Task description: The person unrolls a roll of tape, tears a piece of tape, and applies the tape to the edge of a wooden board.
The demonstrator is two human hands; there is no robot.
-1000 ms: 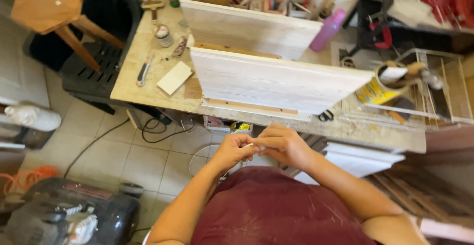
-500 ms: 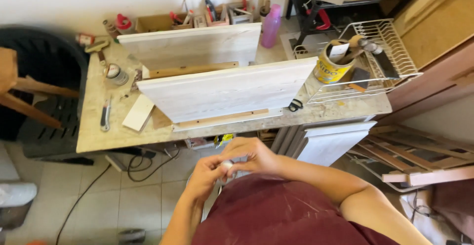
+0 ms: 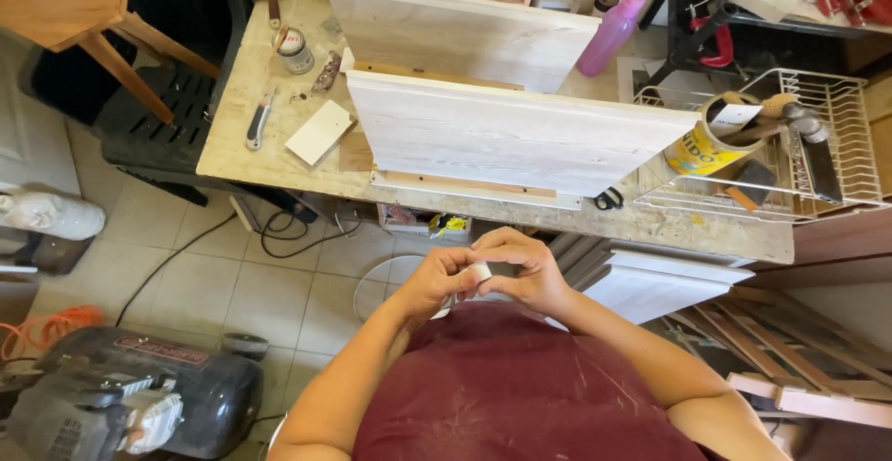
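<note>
**Small white piece pinched between both hands, close to the body**

A small white piece (image 3: 479, 271) is sitting between the fingertips of both hands, in front of the chest and below the edge of the counter (image 3: 232, 136). What it is exactly, I cannot tell; it is too small and mostly covered. The left hand (image 3: 437, 280) is closing its grip on it from the left side, the right hand (image 3: 522, 270) is closing from the right and curling over the top, so both hands are equally near. The long axis of the piece is hidden by the fingers.

Ahead of the hands, well apart, two pale wood panels (image 3: 511, 131) are standing tilted on the counter. To the right a yellow can (image 3: 697, 150) is sitting in a wire rack (image 3: 850, 136). Black scissors (image 3: 609, 200) are lying near the front edge, and a utility knife (image 3: 257, 119) and a small white board (image 3: 319, 132) are lying on the left part.
</note>
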